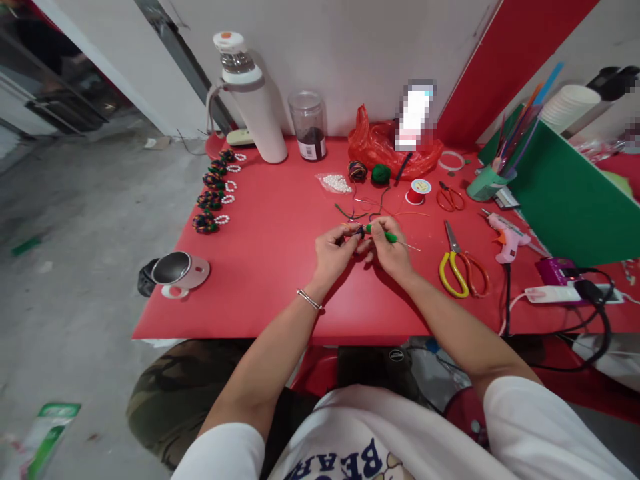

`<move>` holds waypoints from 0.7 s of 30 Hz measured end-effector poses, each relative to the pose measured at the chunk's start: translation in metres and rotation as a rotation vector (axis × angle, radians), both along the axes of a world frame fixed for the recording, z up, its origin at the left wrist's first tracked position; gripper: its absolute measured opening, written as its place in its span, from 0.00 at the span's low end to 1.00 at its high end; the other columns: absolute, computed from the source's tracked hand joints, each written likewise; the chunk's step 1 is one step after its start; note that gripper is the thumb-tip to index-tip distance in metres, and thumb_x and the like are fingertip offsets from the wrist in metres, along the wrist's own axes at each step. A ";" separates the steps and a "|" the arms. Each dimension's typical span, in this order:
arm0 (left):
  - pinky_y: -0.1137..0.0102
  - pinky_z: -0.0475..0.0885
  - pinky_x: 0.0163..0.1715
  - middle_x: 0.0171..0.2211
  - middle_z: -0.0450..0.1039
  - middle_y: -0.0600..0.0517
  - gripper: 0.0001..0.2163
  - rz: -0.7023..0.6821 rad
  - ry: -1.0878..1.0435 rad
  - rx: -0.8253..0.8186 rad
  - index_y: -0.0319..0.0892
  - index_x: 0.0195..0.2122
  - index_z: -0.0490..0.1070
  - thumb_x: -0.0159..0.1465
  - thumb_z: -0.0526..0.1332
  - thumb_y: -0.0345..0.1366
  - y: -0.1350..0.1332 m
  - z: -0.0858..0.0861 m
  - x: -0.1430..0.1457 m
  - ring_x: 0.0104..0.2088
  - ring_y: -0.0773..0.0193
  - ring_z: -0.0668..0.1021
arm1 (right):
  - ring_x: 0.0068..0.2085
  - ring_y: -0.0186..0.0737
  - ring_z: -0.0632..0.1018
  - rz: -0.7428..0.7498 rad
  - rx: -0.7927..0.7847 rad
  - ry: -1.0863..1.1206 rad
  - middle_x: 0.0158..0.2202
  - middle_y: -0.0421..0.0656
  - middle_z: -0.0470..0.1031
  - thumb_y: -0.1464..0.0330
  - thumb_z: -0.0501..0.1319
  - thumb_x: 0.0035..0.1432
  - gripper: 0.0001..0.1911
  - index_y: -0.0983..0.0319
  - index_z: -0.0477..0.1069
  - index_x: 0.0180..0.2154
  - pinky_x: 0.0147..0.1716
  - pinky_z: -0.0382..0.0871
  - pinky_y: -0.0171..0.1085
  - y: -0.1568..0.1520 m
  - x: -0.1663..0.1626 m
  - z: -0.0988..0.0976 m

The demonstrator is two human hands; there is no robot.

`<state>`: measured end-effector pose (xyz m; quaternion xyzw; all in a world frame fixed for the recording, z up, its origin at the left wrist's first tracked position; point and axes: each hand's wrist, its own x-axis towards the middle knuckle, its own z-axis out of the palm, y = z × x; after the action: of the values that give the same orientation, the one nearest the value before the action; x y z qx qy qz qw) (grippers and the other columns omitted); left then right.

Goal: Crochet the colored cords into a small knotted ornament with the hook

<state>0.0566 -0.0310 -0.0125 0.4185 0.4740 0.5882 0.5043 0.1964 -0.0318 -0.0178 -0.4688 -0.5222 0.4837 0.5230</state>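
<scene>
My left hand (pixel 336 252) pinches a small dark piece of yarn work (pixel 359 231) over the middle of the red table. A crochet hook with a green handle (pixel 389 236) is gripped in my right hand (pixel 393 259), and its thin metal shaft sticks out to the right. The two hands nearly meet at the yarn piece, and my fingers partly cover it. Loose yarn strands (pixel 350 212) lie just beyond the hands. Farther back sit a multicoloured yarn ball (pixel 357 171), a green yarn ball (pixel 381 175) and a bag of white beads (pixel 336 183).
Several beaded yarn pieces (pixel 206 222) line the left edge, near a mug (pixel 181 272). A white bottle (pixel 260 117), jar (pixel 309 127) and red plastic bag (pixel 367 147) stand behind. Rightward are a thread spool (pixel 418 192), scissors (pixel 454 263), glue gun (pixel 507 237) and power strip (pixel 550 294).
</scene>
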 end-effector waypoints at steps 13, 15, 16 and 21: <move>0.74 0.64 0.22 0.22 0.76 0.54 0.06 0.014 0.077 0.022 0.41 0.28 0.84 0.52 0.70 0.24 -0.002 0.000 0.001 0.21 0.72 0.69 | 0.28 0.36 0.74 0.058 0.373 -0.378 0.28 0.40 0.76 0.49 0.64 0.65 0.23 0.57 0.66 0.27 0.30 0.70 0.37 0.008 0.019 -0.001; 0.74 0.64 0.21 0.21 0.76 0.54 0.05 0.014 0.074 0.023 0.41 0.29 0.85 0.53 0.71 0.26 -0.002 0.000 0.000 0.20 0.72 0.68 | 0.27 0.37 0.74 0.061 0.333 -0.376 0.26 0.39 0.75 0.49 0.63 0.67 0.23 0.57 0.68 0.28 0.30 0.69 0.37 0.007 0.019 0.000; 0.74 0.65 0.21 0.21 0.76 0.54 0.04 0.014 0.069 0.025 0.41 0.30 0.85 0.54 0.71 0.27 -0.003 0.000 0.000 0.20 0.72 0.68 | 0.28 0.37 0.75 0.047 0.331 -0.395 0.26 0.39 0.75 0.49 0.61 0.69 0.23 0.57 0.69 0.28 0.31 0.70 0.38 0.007 0.019 0.001; 0.74 0.67 0.20 0.22 0.75 0.54 0.04 0.037 -0.006 0.023 0.41 0.31 0.84 0.54 0.74 0.31 -0.002 0.001 -0.002 0.20 0.71 0.70 | 0.34 0.39 0.78 0.044 0.448 -0.489 0.29 0.42 0.78 0.52 0.54 0.74 0.25 0.58 0.74 0.29 0.40 0.73 0.41 0.006 0.017 0.002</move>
<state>0.0548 -0.0333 -0.0113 0.4137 0.4733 0.6042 0.4897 0.2138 -0.0263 -0.0156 -0.4329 -0.7355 0.2413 0.4619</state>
